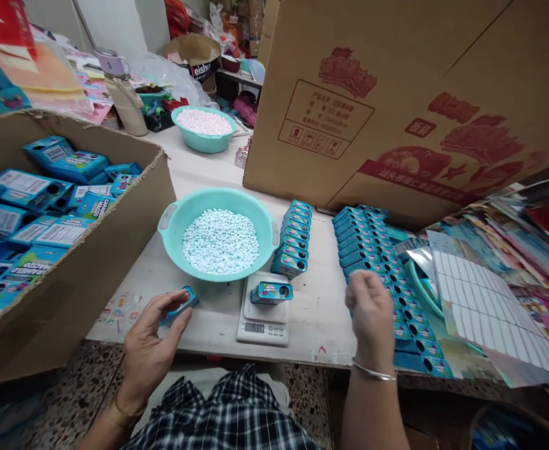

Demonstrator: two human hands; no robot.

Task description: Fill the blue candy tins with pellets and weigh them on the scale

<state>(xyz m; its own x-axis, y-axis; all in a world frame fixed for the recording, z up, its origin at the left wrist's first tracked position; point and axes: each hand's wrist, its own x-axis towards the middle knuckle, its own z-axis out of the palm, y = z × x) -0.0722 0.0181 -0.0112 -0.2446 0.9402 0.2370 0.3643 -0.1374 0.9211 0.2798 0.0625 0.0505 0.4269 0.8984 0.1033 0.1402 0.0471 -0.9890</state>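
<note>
My left hand (155, 334) is curled around a small blue candy tin (190, 296) at the table's front, thumb on one side and fingers on the other. My right hand (370, 303) is closed and raised beside the rows of blue tins (361, 234); what its fingers hold, if anything, is hidden. Another blue tin (271, 292) lies on a white digital scale (263, 331) whose display is lit. Behind the scale, a turquoise basin (218, 275) holds pale blue candies (220, 240). A short row of blue tins (294, 240) stands right of the basin.
An open cardboard box (115, 262) full of blue tins stands at left. A large printed carton (396, 81) blocks the back right. Farther back are a second basin (203, 142) of pale pink candies and a bottle (127, 103). Label sheets (494, 300) overhang the right side.
</note>
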